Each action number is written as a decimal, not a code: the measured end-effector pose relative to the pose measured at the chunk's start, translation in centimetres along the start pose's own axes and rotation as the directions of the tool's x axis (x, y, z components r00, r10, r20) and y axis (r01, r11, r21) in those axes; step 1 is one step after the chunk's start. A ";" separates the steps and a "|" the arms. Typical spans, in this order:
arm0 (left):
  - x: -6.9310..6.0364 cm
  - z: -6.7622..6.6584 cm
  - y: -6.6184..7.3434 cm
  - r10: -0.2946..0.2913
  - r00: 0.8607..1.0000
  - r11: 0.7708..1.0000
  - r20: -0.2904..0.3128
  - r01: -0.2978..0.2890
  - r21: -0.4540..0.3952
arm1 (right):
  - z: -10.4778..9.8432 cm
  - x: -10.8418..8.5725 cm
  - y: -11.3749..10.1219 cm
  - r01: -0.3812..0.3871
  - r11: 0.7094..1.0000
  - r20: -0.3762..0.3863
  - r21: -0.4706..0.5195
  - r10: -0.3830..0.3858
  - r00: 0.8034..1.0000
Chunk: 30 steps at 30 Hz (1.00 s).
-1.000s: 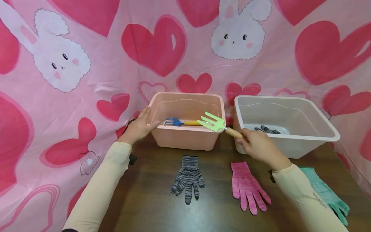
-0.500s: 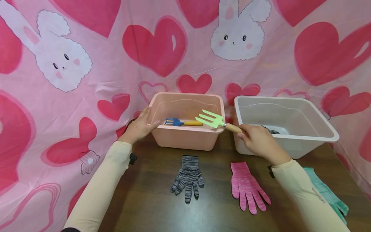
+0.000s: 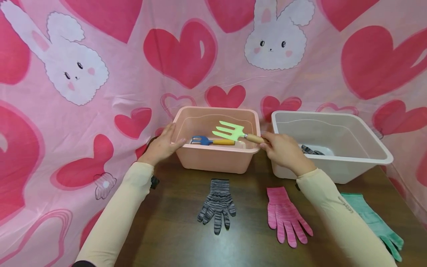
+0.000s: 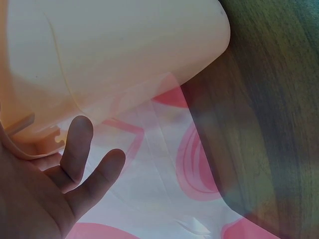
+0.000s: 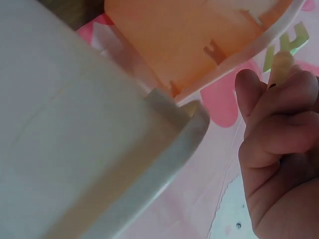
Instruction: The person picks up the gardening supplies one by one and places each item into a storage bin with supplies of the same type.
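My right hand (image 3: pixel 283 151) grips the wooden handle of a light green garden hand fork (image 3: pixel 232 131). Its tines point left, above the inside of the pink bin (image 3: pixel 213 160). Inside that bin lies a blue hand fork (image 3: pixel 202 140) with a yellow handle. At the bin's left front corner, my left hand (image 3: pixel 161 145) rests on the rim with its thumb stretched out. The left wrist view has two fairly straight fingers (image 4: pixel 97 184) beside the pink wall. In the right wrist view, curled fingers (image 5: pixel 284 134) wrap the handle, and the green tines show beyond.
A white bin (image 3: pixel 330 163) stands right of the pink one, with a dark striped glove (image 3: pixel 311 150) inside. On the wooden table (image 3: pixel 173 237) lie a grey striped glove (image 3: pixel 218 204), a pink glove (image 3: pixel 285 215) and a green glove (image 3: pixel 370 215), partly behind my right forearm. A patterned cloth hangs behind.
My right hand has carried the green hand fork left and slightly up, from the pink bin's front right corner to above its inside. The left hand stays at the rim.
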<state>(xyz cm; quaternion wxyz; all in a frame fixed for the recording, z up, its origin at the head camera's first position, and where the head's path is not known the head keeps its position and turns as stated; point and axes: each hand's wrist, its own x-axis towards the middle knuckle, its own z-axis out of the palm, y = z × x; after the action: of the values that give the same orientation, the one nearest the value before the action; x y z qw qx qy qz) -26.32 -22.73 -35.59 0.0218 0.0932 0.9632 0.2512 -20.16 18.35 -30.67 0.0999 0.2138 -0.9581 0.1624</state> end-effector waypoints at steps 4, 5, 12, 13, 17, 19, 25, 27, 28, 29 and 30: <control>-0.1 0.0 0.0 0.000 1.000 1.000 -0.003 0.000 -0.004 | 0.7 1.8 -0.5 0.005 1.000 0.024 -0.009 -0.005 1.000; -0.1 0.0 0.0 0.001 1.000 1.000 -0.004 -0.001 -0.005 | 0.8 2.3 -0.7 0.004 1.000 0.032 -0.015 -0.003 0.999; 0.0 0.0 0.2 -0.007 1.000 1.000 -0.005 0.007 -0.010 | 2.5 5.3 -0.9 0.019 1.000 0.056 0.013 -0.020 0.998; 0.0 0.0 0.2 -0.009 1.000 1.000 -0.005 0.009 -0.012 | 2.8 5.7 -0.9 0.032 0.999 0.055 0.011 -0.032 0.998; 0.0 0.1 0.2 -0.004 1.000 1.000 -0.005 0.004 -0.006 | 3.8 6.9 -0.8 0.048 0.999 0.074 0.010 -0.049 0.996; 0.0 0.1 0.2 0.000 1.000 1.000 -0.010 0.000 0.000 | 4.1 7.4 -0.8 0.054 0.999 0.080 0.009 -0.054 0.995; 0.2 0.1 0.1 0.000 1.000 1.000 -0.016 0.000 0.003 | 4.6 8.5 -1.1 0.081 0.997 0.089 -0.010 -0.080 0.993; 0.2 0.1 0.0 0.001 1.000 1.000 -0.016 -0.001 0.002 | 4.7 8.6 -1.1 0.084 0.996 0.093 -0.023 -0.082 0.992; 0.2 0.2 0.0 0.000 1.000 1.000 -0.017 0.000 0.001 | 4.8 8.7 -1.2 0.085 0.996 0.092 -0.024 -0.082 0.992; 0.2 0.2 0.0 0.001 1.000 1.000 -0.017 -0.001 0.003 | 4.9 8.7 -1.2 0.086 0.996 0.089 -0.024 -0.084 0.993; 0.2 0.2 0.0 0.001 1.000 1.000 -0.020 -0.001 0.004 | 5.1 8.8 -1.3 0.087 0.996 0.089 -0.018 -0.085 0.992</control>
<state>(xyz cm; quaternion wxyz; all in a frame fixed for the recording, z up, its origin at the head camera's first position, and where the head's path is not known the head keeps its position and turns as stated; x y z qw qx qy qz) -26.49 -22.60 -35.77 0.0120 0.0913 0.9639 0.2500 -28.00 12.18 -32.75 0.0669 0.2608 -0.9531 0.1380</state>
